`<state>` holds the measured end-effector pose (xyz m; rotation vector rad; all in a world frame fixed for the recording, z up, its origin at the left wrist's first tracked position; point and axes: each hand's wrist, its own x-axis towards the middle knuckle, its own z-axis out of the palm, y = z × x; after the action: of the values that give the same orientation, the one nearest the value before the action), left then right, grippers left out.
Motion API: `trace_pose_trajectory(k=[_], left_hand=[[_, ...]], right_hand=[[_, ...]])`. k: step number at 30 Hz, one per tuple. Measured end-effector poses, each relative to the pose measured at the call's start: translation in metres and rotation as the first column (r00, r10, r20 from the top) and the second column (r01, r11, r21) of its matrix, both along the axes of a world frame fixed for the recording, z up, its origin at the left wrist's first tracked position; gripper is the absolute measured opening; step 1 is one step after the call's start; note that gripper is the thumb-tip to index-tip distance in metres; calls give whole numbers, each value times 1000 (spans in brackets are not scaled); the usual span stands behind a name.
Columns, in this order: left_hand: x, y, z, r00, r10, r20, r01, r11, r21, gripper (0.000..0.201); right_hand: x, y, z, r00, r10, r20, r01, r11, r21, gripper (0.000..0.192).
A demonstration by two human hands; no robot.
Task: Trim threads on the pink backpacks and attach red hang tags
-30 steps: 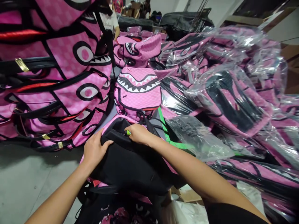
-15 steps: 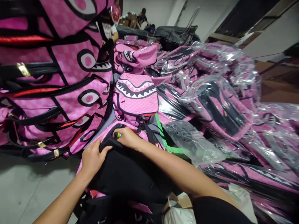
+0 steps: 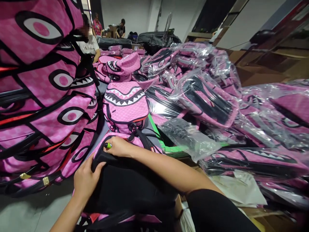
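A pink backpack with a black back panel (image 3: 130,187) lies in front of me, black side up. My left hand (image 3: 85,178) is closed on its left edge, thumb on the black cloth and the other fingers hidden under the pink rim. At the far edge, my right hand (image 3: 118,147) is closed around a small green-and-black tool (image 3: 108,145); most of it is hidden in the fist, so its kind does not show. Just beyond sits another pink backpack with a shark-mouth print (image 3: 125,101), its black straps trailing toward my right hand.
Tall stacked pink bags with eye prints (image 3: 70,116) rise at the left. Plastic-wrapped pink bags (image 3: 207,96) are heaped to the right, near a green table edge (image 3: 154,129) and a loose clear plastic bag (image 3: 188,138). A person in a white shirt (image 3: 88,46) is farther back.
The view has swung right, so the surroundings appear farther left. Both hands stay at the backpack's edge, the right still holding the small tool. The person in white shows more fully.
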<state>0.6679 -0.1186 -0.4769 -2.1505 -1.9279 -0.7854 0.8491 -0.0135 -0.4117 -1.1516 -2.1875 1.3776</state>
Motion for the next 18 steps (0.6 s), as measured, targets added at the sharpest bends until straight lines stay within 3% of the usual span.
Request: trace_pose_trajectory(k=[3, 7, 9, 13, 16, 18], left_hand=[[1, 1, 3, 1000, -5, -23, 6, 1000, 24, 52], [0, 0, 4, 1000, -8, -9, 8, 1000, 23, 55], [-1, -2, 4, 1000, -20, 18, 19, 1000, 13, 54], [-1, -3, 5, 999, -35, 41, 35, 999, 14, 54], [-1, -1, 6, 997, -45, 67, 45, 999, 5, 56], [0, -1, 7, 995, -34, 89, 37, 999, -32, 56]], right_hand=[[-2, -2, 10, 989, 43, 143, -53, 996, 68, 11], [-5, -12, 25, 935, -18, 355, -108, 938, 330, 12], [-5, -16, 30, 908, -64, 415, -75, 948, 310, 13], [1, -20, 29, 923, -101, 371, 45, 987, 156, 12], [9, -19, 19, 952, -107, 287, 31, 966, 258, 11], [13, -17, 12, 975, -45, 218, -24, 952, 305, 24]])
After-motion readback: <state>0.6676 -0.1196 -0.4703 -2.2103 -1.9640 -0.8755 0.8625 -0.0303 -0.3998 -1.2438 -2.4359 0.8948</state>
